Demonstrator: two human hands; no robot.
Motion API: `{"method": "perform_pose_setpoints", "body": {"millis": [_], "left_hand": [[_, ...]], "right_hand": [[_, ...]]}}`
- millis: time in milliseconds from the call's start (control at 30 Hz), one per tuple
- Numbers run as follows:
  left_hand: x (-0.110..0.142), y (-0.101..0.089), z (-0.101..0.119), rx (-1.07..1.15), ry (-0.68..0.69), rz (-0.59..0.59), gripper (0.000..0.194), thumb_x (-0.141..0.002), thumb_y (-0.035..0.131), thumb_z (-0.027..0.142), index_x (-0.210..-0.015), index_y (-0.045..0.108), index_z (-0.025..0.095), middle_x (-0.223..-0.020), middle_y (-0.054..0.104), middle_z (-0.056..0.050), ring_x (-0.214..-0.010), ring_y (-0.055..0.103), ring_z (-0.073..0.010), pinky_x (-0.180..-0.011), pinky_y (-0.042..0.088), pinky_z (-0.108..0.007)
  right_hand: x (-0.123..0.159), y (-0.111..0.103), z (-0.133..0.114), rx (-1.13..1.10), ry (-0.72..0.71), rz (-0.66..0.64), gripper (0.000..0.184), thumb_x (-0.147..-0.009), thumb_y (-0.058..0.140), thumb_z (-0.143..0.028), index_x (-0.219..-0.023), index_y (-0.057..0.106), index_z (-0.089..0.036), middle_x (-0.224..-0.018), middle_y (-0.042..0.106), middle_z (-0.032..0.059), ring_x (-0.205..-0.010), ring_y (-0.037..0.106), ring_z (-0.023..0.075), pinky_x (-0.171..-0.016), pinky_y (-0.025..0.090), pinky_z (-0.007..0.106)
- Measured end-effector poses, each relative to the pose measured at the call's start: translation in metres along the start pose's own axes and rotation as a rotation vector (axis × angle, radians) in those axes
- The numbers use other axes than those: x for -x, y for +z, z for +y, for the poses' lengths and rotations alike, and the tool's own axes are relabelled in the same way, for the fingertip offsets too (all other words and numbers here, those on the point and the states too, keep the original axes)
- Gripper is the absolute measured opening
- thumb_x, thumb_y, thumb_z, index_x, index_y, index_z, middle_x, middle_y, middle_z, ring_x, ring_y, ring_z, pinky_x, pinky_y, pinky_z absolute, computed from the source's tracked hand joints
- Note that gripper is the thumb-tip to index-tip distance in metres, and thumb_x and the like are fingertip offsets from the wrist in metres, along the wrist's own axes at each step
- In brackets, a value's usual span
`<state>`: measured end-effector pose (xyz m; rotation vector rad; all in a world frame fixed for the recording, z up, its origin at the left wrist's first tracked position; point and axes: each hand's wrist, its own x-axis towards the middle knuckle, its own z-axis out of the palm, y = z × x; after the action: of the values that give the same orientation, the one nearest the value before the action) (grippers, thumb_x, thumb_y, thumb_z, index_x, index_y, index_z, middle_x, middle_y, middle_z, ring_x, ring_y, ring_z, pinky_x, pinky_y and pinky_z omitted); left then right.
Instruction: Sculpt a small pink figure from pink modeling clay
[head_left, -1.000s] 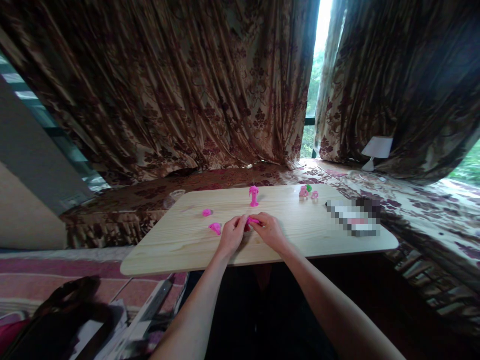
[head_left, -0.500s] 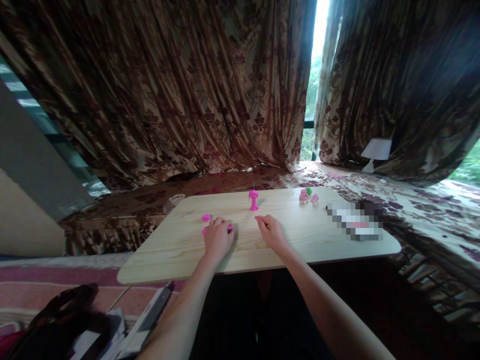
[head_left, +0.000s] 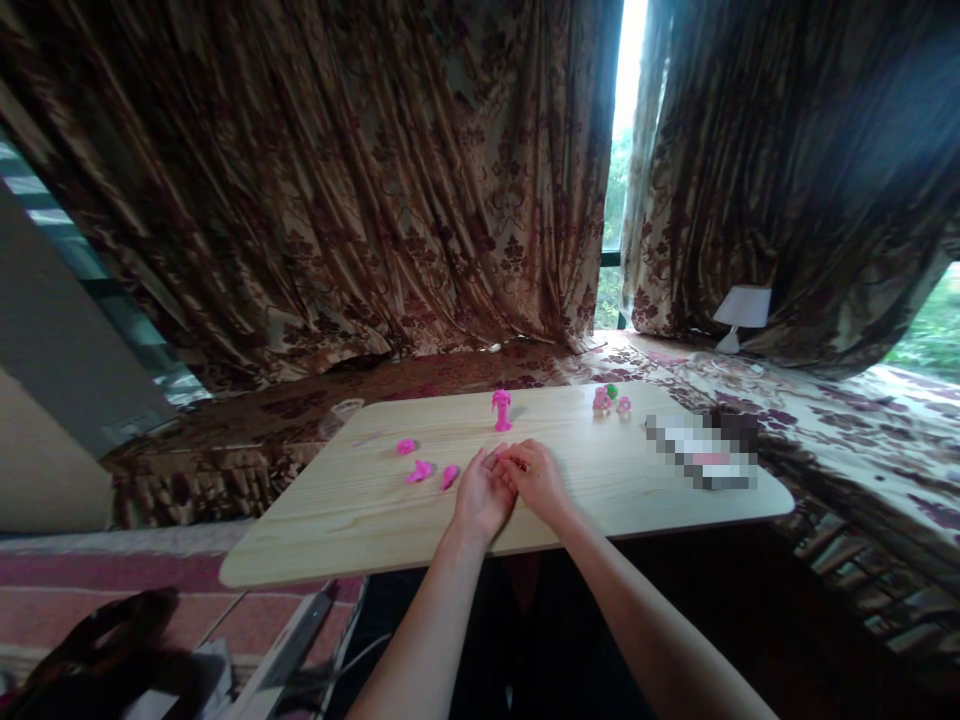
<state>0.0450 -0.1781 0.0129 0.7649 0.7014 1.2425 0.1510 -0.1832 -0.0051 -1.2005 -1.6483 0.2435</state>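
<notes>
My left hand [head_left: 484,492] is turned palm up over the near middle of the table, its fingers spread and partly hidden. Over those fingers my right hand [head_left: 537,476] closes in a pinch; whatever it holds is too small and covered to name. To the left of the hands lie a small pink lump [head_left: 449,477], a pink irregular piece [head_left: 419,471] and a pink rounded piece [head_left: 406,446]. Just beyond my hands a bright pink column-shaped figure [head_left: 502,411] stands upright.
A light wooden table [head_left: 330,510] carries these pieces. At its far right are a translucent pink piece [head_left: 602,399], a green piece [head_left: 611,391] and a pink ring-like piece [head_left: 624,404]. A blurred-out flat object [head_left: 701,455] lies at the right; a white lamp [head_left: 742,307] stands behind.
My left hand moved left, put a pink lump down beside the other pieces, then came back and turned palm up. My right hand stayed pinched and now meets the left fingers.
</notes>
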Motion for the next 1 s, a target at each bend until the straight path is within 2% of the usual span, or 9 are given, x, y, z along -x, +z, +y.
{"method": "perform_pose_setpoints", "body": {"millis": [167,267,367,533,667,800,900,1000], "left_hand": [[0.011,-0.005,0.001,0.266,-0.102,-0.056,0.038,-0.09,0.029,0.029,-0.088,0.061,0.009,-0.083,0.066,-0.011,-0.077,0.064,-0.0143,-0.078,0.051,-0.028],[0.011,-0.008,0.0,0.358,-0.126,-0.069,0.039,-0.09,0.03,0.031,-0.091,0.061,0.008,-0.085,0.066,-0.012,-0.081,0.065,-0.0161,-0.083,0.05,-0.029],[0.009,-0.012,-0.002,0.44,-0.125,-0.068,0.045,-0.09,0.027,0.035,-0.104,0.058,0.006,-0.1,0.065,-0.017,-0.096,0.063,-0.0207,-0.088,0.048,-0.035],[0.011,-0.016,-0.002,0.539,-0.116,-0.016,0.051,-0.089,0.029,0.041,-0.12,0.05,0.007,-0.12,0.057,-0.019,-0.111,0.056,-0.0253,-0.096,0.043,-0.041],[0.018,-0.013,0.001,0.547,-0.161,-0.049,0.051,-0.088,0.033,0.042,-0.122,0.049,0.007,-0.126,0.052,-0.02,-0.117,0.051,-0.0276,-0.099,0.04,-0.042],[0.02,-0.014,0.002,0.555,-0.104,-0.047,0.058,-0.087,0.031,0.048,-0.125,0.047,0.008,-0.131,0.048,-0.02,-0.122,0.045,-0.0284,-0.101,0.037,-0.045],[0.019,-0.014,0.001,0.558,-0.089,-0.07,0.061,-0.086,0.029,0.052,-0.127,0.045,0.01,-0.132,0.047,-0.019,-0.124,0.043,-0.0289,-0.103,0.033,-0.048],[0.02,-0.012,0.0,0.561,-0.156,-0.12,0.064,-0.085,0.031,0.053,-0.127,0.045,0.007,-0.131,0.047,-0.021,-0.124,0.043,-0.0297,-0.105,0.031,-0.046]], "right_hand": [[0.011,-0.005,-0.014,0.169,-0.139,-0.089,0.023,-0.082,0.049,-0.014,-0.095,0.067,-0.019,-0.1,0.063,0.0074,-0.099,0.051,0.0206,-0.089,0.039,0.035],[0.019,-0.01,-0.025,0.23,-0.268,-0.157,0.029,-0.085,0.044,-0.015,-0.108,0.062,-0.018,-0.116,0.059,0.0074,-0.114,0.046,0.0201,-0.098,0.034,0.035],[0.028,-0.012,-0.035,0.228,-0.33,-0.235,0.037,-0.087,0.039,-0.014,-0.122,0.052,-0.015,-0.126,0.054,0.0095,-0.12,0.043,0.0181,-0.105,0.028,0.036],[0.035,-0.009,-0.046,0.192,-0.281,-0.29,0.041,-0.091,0.034,-0.018,-0.13,0.042,-0.016,-0.128,0.053,0.0083,-0.119,0.046,0.0142,-0.104,0.029,0.033],[0.033,-0.004,-0.041,0.318,-0.137,-0.251,0.041,-0.093,0.031,-0.025,-0.131,0.043,-0.016,-0.137,0.044,0.0091,-0.13,0.033,0.0181,-0.106,0.025,0.041],[0.04,-0.007,-0.044,0.364,-0.218,-0.306,0.043,-0.094,0.03,-0.031,-0.133,0.04,-0.018,-0.141,0.038,0.0066,-0.134,0.025,0.0176,-0.109,0.017,0.042],[0.041,-0.01,-0.05,0.342,-0.277,-0.361,0.045,-0.095,0.027,-0.033,-0.136,0.036,-0.018,-0.143,0.036,0.0058,-0.134,0.026,0.0146,-0.11,0.018,0.037],[0.034,-0.011,-0.05,0.377,-0.223,-0.335,0.047,-0.094,0.027,-0.036,-0.135,0.038,-0.015,-0.142,0.036,0.0084,-0.134,0.026,0.0166,-0.109,0.019,0.038]]}}
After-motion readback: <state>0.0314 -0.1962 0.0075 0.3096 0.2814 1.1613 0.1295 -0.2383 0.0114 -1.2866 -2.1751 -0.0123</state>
